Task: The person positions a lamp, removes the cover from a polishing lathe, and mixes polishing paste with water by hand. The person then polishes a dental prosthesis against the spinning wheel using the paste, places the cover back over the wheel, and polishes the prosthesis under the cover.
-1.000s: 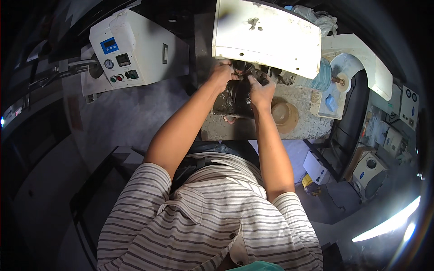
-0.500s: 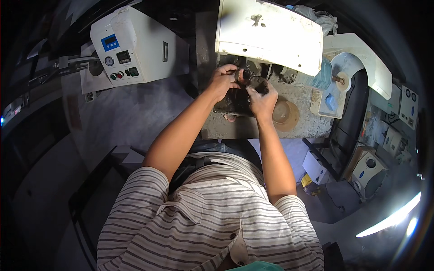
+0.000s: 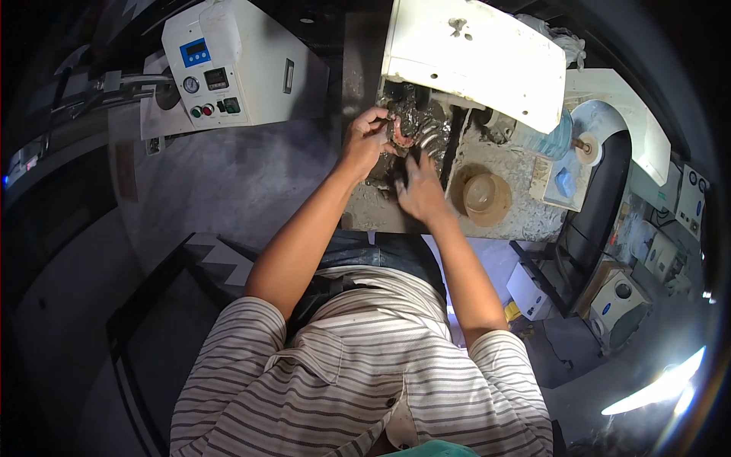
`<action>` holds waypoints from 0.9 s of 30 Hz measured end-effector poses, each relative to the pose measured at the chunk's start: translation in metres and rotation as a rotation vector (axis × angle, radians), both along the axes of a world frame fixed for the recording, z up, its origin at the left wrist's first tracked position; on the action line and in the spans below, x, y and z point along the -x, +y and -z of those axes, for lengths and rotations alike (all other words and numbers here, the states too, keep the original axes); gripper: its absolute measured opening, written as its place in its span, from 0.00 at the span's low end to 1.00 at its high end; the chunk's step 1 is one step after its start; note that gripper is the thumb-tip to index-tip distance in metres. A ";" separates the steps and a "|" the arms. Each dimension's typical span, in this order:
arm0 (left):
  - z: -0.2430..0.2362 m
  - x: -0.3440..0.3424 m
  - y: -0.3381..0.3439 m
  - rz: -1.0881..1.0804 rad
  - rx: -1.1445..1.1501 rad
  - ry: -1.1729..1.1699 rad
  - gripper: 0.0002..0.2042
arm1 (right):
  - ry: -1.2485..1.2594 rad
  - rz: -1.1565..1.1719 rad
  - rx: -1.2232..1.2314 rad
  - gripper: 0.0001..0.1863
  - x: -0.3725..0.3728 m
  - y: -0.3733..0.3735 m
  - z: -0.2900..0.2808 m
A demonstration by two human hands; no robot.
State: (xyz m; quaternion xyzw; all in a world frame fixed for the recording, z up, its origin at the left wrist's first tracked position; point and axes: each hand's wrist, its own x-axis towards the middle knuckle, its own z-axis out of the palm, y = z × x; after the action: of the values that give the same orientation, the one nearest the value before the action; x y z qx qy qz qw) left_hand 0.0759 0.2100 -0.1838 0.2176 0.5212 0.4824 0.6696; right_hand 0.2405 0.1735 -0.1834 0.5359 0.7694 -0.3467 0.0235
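My left hand [image 3: 365, 143] grips a curved pink piece that looks like a denture plate [image 3: 401, 137] at its edge, over the dark wet slurry [image 3: 415, 114] in the tray under the white hood. My right hand [image 3: 420, 189] is just below and to the right, its fingers apart and stretched toward the slurry, with nothing visible in them. Whether its fingertips touch the slurry I cannot tell. Close to the right wrist a tan round bowl [image 3: 499, 206] stands on the grit-covered bench.
The white hood [image 3: 476, 57] overhangs the tray. A white control box [image 3: 244, 68] with gauge and buttons stands at the left. On the right are a blue translucent jug [image 3: 552, 137], a pale wheel [image 3: 588, 148] on a shaft and a blue lump [image 3: 565, 183].
My right hand has drawn back from the pink piece and lowered, its fingers opening out. My left hand keeps its grip, and the pink piece now shows more fully. The whole view has shifted slightly.
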 end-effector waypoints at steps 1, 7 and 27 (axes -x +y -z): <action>-0.002 0.000 0.000 -0.028 0.015 -0.027 0.10 | -0.012 -0.038 0.030 0.29 0.000 -0.006 -0.004; 0.001 -0.003 0.011 0.046 -0.010 -0.034 0.10 | 0.104 0.334 0.343 0.20 -0.012 0.014 -0.039; 0.048 -0.034 0.021 -0.178 0.160 -0.193 0.17 | 0.379 0.652 0.001 0.15 0.004 0.072 -0.058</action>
State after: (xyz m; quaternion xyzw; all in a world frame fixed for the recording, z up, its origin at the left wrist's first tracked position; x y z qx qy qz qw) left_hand 0.1102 0.2308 -0.2314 0.0690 0.5086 0.5153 0.6863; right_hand 0.2361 0.2451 -0.1256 0.6791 0.5489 -0.4293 -0.2306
